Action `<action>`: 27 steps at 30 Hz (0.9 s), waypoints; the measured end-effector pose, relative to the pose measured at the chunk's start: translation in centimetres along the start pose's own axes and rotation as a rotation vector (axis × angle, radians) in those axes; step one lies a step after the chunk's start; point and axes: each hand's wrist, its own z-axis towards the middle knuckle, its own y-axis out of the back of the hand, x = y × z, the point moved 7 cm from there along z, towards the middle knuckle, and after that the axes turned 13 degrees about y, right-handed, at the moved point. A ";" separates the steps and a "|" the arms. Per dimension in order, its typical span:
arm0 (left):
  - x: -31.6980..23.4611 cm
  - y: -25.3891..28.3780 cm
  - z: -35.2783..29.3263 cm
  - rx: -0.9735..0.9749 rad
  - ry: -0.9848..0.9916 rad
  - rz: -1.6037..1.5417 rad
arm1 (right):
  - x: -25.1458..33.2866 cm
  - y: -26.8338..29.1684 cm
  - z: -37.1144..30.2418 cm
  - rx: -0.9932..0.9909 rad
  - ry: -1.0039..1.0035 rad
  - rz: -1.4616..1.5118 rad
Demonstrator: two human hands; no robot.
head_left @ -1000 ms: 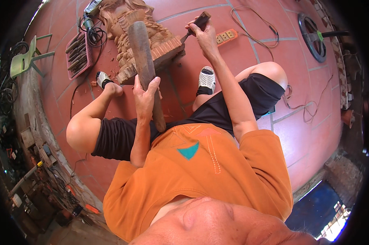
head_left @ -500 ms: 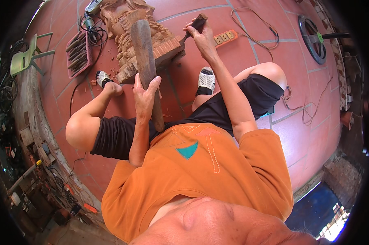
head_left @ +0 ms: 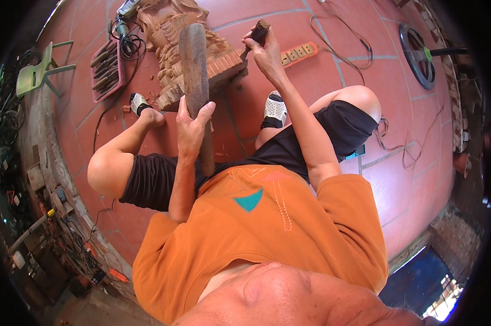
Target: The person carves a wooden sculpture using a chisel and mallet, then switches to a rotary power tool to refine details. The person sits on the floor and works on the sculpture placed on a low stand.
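My left hand [head_left: 190,127] is wrapped around a long wooden mallet [head_left: 193,65], shaped like a club, its thick end pointing away from me over the carving. In my right hand [head_left: 268,54] is a carving chisel [head_left: 260,33] with a dark handle. Its blade points down and left, at the right edge of the carved wooden piece [head_left: 218,62]; whether the tip touches the wood I cannot tell. The carving lies on the tiled floor, its flat ridged base towards me, and the mallet hides part of it.
A pink basket of chisels [head_left: 107,70] stands left of the carving, beside a corded power tool [head_left: 122,27]. To the right lie an orange power strip [head_left: 298,54] and a loose cable [head_left: 340,24]. A green chair [head_left: 34,76] is far left, a round-based stand [head_left: 417,54] far right.
The chisel and my right hand have shifted very slightly left. The whole view has moved a little; both hands keep their holds.
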 end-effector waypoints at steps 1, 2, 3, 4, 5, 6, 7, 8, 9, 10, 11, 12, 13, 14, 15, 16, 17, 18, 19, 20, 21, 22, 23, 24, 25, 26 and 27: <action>-0.5 0.1 -0.2 0.006 0.002 0.000 | -0.1 0.0 0.0 0.002 -0.005 -0.006; -1.3 0.5 0.1 0.020 -0.022 0.021 | -0.5 -0.4 0.1 0.001 -0.009 -0.007; -2.3 0.7 -0.2 0.034 -0.042 0.034 | -0.6 -0.4 0.2 0.007 -0.014 -0.014; -3.5 0.9 -0.4 0.048 -0.062 0.046 | -0.6 -0.3 0.2 0.003 -0.014 -0.023; -5.1 1.2 -0.7 0.050 -0.118 0.118 | -0.7 -0.4 0.2 0.003 -0.012 -0.030; -6.8 1.7 -1.1 0.051 -0.174 0.188 | -0.8 -0.4 0.2 0.004 -0.010 -0.039; -8.2 2.5 -1.1 0.044 -0.230 0.274 | -0.9 -0.3 0.2 0.013 -0.008 -0.076; -9.7 3.3 -0.9 0.038 -0.284 0.366 | -1.2 -0.2 0.3 0.017 -0.009 -0.110; -11.3 3.5 -0.9 0.026 -0.334 0.456 | -1.2 -0.3 0.4 0.027 -0.012 -0.141; -13.0 3.3 -1.2 0.023 -0.345 0.535 | -1.1 -0.4 0.2 0.030 -0.002 -0.175; -15.1 3.1 -1.3 0.027 -0.359 0.613 | -0.8 -0.4 0.1 0.026 0.010 -0.213; -16.1 2.9 -1.2 0.028 -0.372 0.697 | -0.5 -0.5 0.0 0.023 0.022 -0.245; -16.5 2.5 -0.5 0.056 -0.430 0.743 | -0.3 -0.7 -0.1 0.023 0.022 -0.263; -16.7 2.1 0.8 0.090 -0.492 0.781 | -0.4 -0.7 -0.3 0.024 0.025 -0.289; -17.2 1.6 1.9 0.123 -0.557 0.820 | -0.4 -0.7 -0.3 0.022 0.029 -0.315; -16.7 1.3 3.3 0.158 -0.435 0.893 | -0.4 -0.8 -0.3 0.017 0.048 -0.319; -17.3 0.7 3.9 0.169 -0.489 0.918 | -0.5 -0.9 -0.4 0.009 0.063 -0.320; -17.7 0.0 4.2 0.173 -0.542 0.938 | 0.0 -1.1 -0.5 0.009 0.080 -0.323; -18.2 -0.6 4.5 0.179 -0.595 0.957 | 0.1 -1.2 -0.5 0.023 0.055 -0.328; -18.8 -1.2 4.8 0.170 -0.670 0.940 | 0.6 -1.4 -0.4 0.043 0.029 -0.332; -19.5 -1.9 5.2 0.167 -0.747 0.922 | 1.0 -1.4 -0.4 0.058 0.002 -0.341; -20.0 -2.5 5.6 0.163 -0.824 0.902 | 1.3 -1.4 -0.4 0.064 -0.007 -0.335; -20.0 -2.7 6.6 0.166 -0.848 0.929 | 1.5 -1.8 -0.1 0.066 -0.020 -0.325; -19.4 -3.2 7.4 0.164 -0.873 0.946 | 1.6 -1.8 -0.1 0.076 -0.028 -0.321; -18.9 -3.6 7.7 0.160 -0.899 0.964 | 1.6 -1.9 0.1 0.069 -0.009 -0.297; -17.9 -4.1 8.4 0.250 -0.668 1.033 | 1.3 -1.9 0.0 0.057 0.008 -0.274; -17.1 -4.3 9.1 0.291 -0.603 1.095 | 1.1 -1.8 0.0 0.046 0.025 -0.250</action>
